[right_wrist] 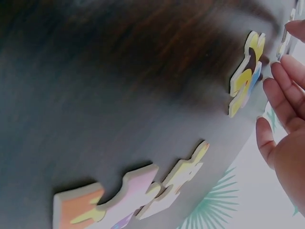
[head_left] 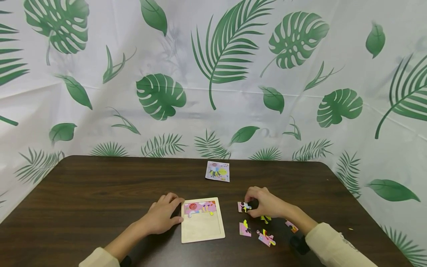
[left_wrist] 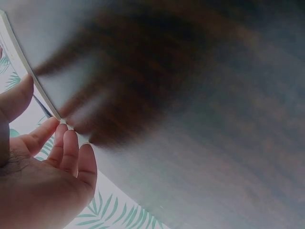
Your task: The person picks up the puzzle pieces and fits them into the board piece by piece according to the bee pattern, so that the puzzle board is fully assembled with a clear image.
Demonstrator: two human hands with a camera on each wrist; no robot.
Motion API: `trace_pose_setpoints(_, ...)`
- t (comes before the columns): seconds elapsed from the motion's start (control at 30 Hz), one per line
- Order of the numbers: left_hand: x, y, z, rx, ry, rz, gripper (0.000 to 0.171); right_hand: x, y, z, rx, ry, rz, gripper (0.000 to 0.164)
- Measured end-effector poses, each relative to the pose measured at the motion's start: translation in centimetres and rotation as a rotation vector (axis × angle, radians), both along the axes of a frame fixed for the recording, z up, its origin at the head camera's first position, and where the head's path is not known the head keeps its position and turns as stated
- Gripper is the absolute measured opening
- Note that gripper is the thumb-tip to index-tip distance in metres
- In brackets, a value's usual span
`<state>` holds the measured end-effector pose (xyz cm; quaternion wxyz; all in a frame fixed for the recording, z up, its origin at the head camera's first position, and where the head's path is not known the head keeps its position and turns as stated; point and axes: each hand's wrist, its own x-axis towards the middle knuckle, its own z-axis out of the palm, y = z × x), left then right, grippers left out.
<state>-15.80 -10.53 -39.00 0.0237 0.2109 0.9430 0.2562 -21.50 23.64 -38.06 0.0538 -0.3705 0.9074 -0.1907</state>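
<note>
A square wooden puzzle tray [head_left: 201, 230] lies on the table, with joined pink puzzle pieces [head_left: 200, 208] along its top. My left hand [head_left: 163, 215] rests beside it, thumb and forefinger touching its left edge; the left wrist view shows the fingers [left_wrist: 69, 152] loosely extended. Right of the tray, my right hand [head_left: 265, 202] pinches a pink, yellow and white puzzle piece [head_left: 244, 207] by its right side, low at the tabletop. Below that hand lies a yellow and black piece [head_left: 265, 219], partly covered in the head view, plain in the right wrist view [right_wrist: 247, 71].
Nearer me lie a pink and yellow piece [head_left: 245, 230] and another pink piece [head_left: 265, 238]. An orange and pink piece [head_left: 291, 226] is by the right forearm. A printed bee picture card [head_left: 217, 171] lies farther back. Behind the dark table [head_left: 116, 178] hangs a leaf-patterned cloth [head_left: 233, 122].
</note>
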Motion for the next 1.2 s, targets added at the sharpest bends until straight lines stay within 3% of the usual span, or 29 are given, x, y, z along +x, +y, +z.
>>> trace_pose_setpoints(0.6,0.0,0.1,0.2,-0.002,-0.013,0.01,0.046,-0.2,-3.3,1.1,-0.022,-0.037,0.007,0.018)
trace_pose_setpoints(1.2,0.0,0.1,0.2,-0.006,-0.028,0.009,0.045,1.4,-9.4,1.3,-0.03,-0.024,0.18,0.017)
